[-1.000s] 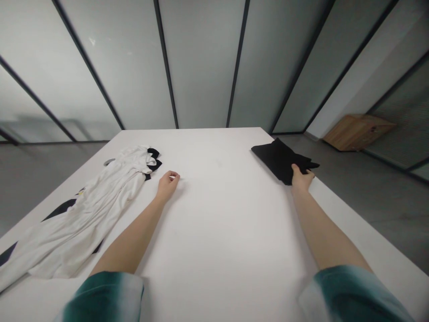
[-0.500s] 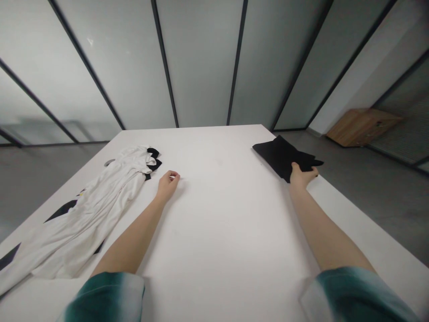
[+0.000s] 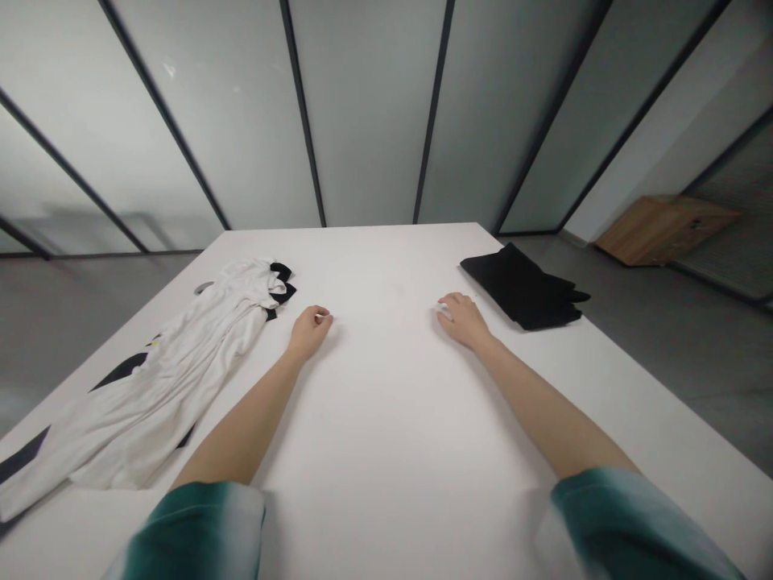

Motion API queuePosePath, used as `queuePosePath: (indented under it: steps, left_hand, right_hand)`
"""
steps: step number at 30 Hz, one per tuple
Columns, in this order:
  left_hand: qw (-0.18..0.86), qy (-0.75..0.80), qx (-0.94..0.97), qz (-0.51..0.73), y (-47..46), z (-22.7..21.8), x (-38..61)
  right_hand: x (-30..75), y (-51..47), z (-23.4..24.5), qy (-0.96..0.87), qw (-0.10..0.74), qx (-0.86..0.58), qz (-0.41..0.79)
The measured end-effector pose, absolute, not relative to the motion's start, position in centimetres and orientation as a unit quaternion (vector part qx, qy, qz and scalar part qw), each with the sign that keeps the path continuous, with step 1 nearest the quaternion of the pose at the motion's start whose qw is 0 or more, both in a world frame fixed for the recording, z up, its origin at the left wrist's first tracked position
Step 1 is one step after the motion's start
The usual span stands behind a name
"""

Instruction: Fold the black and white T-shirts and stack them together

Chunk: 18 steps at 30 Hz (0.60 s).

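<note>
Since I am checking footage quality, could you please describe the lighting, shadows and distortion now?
In the head view: soft light on the white table, faint shadows beside both forearms; a small glint on the glass; dark bars splaying outward; little detail in the folded black cloth.

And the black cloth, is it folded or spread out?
Folded: the black cloth lies in a compact shape on the table, with layered edges showing at its right end.

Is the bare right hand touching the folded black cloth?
Apart: the head view shows white tabletop between the right hand and folded black cloth.
</note>
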<state>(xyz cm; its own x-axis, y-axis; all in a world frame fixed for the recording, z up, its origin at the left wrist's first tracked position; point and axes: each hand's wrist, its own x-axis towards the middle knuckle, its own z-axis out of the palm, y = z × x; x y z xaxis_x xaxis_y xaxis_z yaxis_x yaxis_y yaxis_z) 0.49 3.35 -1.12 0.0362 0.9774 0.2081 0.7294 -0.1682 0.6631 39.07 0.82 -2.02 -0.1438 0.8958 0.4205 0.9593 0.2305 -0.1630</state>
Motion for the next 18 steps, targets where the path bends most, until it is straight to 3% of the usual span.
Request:
queuePosePath:
  steps: [5, 18]
  left_hand:
    - [0.078, 0.602, 0.760, 0.232, 3.2, -1.7, 0.8]
    - [0.060, 0.594, 0.788, 0.152, 2.4, -0.7, 1.3]
  right_hand:
    - [38.8, 0.5, -3.8, -0.762, 0.179, -0.622, -0.023]
    - [39.7, 0.8, -4.5, -0.765, 0.192, -0.615, 0.000]
